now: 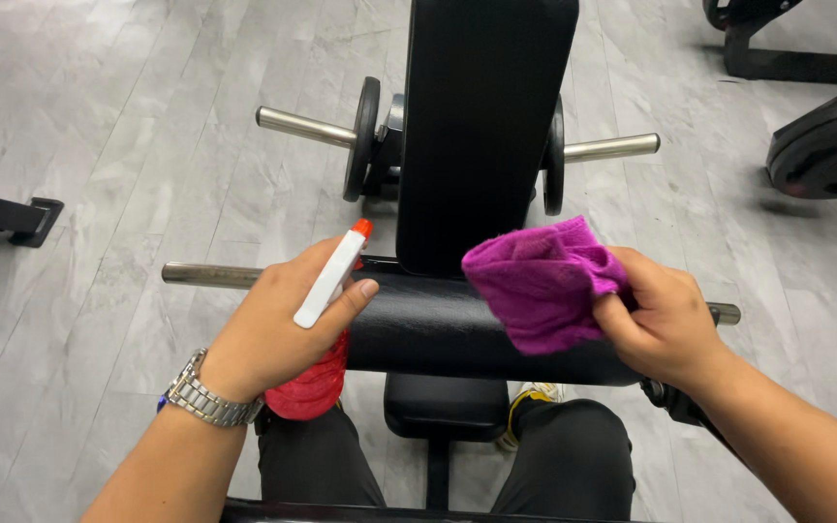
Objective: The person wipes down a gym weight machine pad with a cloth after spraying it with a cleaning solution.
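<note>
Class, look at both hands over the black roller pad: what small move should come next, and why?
Probably press the magenta cloth down and wipe along the roller pad. The right hand already holds it bunched against the pad, while the left hand holds the spray bottle beside it.

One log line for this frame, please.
left hand: holds spray bottle | right hand: grips purple cloth on black roller pad

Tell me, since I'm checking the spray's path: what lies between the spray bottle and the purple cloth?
In the head view, only the black roller pad and the upright pad's lower end.
</note>
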